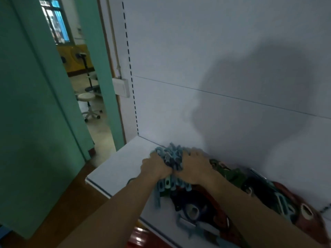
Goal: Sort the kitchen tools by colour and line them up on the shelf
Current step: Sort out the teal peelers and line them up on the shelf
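While the left hand (155, 168) and right hand (192, 167) grip them, the blue tools (172, 155) sit on the shelf (121, 163).
Both sets of fingers (194, 153) clamp the bundle between them; other tools (236, 178) pile just right of the right fingers.

Single head view, tilted, looking forward and down, close over white shelf (121, 163) against rear wall panel (197, 51).

Both hands (176, 167) clasp blue tools (171, 155) on shelf (123, 161).
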